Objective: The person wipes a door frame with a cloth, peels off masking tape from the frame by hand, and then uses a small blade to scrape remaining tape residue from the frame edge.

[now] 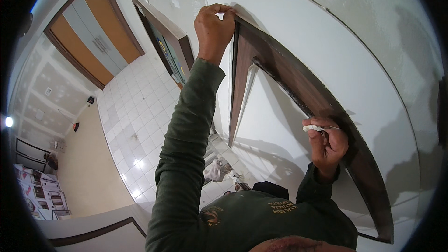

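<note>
My left hand [214,32] is raised to the top corner of a dark brown wood-grain door frame [298,72]. Its thumb and forefinger are pinched together at the corner; what they grip, if anything, is too small to tell. Lower down, beside the same frame, my right hand [330,147] is closed with its fingertips round a small whitish lump [313,128]. A thin pale strip sticks out from between those fingers. Its exact kind does not show. A darker edge [282,88] runs along the inner side of the frame, ending near my right fingertips.
White wall [373,98] surrounds the frame. Left of me lies a tiled floor [140,112] beside a beige floor area [93,158]. Farther off stand a grey and orange double door [93,32] and an open doorway [168,51]. Crumpled pale material [214,170] lies low behind my left arm.
</note>
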{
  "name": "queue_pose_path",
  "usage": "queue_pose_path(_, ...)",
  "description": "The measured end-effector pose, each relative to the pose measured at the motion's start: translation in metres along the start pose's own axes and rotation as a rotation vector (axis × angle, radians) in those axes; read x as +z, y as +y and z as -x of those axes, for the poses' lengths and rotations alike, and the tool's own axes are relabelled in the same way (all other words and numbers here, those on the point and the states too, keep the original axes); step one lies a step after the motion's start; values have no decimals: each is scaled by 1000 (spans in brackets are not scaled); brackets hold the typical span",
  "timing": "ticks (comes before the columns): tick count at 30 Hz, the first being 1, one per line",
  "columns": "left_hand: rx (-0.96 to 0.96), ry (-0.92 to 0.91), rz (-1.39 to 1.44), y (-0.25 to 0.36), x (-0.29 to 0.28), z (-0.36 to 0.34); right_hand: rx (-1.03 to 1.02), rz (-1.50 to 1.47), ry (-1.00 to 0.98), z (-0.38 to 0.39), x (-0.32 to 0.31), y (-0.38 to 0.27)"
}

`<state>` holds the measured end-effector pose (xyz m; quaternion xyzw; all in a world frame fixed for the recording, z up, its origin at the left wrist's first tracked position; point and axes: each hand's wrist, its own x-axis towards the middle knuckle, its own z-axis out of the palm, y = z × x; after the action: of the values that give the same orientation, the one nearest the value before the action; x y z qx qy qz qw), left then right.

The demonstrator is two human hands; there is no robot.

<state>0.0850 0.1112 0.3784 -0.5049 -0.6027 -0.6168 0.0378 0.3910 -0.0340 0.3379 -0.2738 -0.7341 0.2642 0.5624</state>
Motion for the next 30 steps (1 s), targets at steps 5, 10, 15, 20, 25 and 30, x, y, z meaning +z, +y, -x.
queue_pose_path(5, 62, 27, -29, 2, -3, 1, -77, 46, -22, -1, 0, 2)
queue_pose_path(10, -46, -53, 106, 9, -4, 9, -41, 63, -39, -2, -1, 2)
queue_pose_path(15, -270, -150, 378, 15, -13, 12, -80, 83, -51, -2, -2, 5)
queue_pose_path(20, -315, -186, 477, 20, -14, 17, -69, 73, -57, -3, -2, 3)
queue_pose_path(25, -289, -173, 600, 21, -25, 17, -84, 70, -54, -2, -1, 3)
queue_pose_path(30, -268, -31, 572, 32, -52, 14, -73, 47, -47, -2, 0, 3)
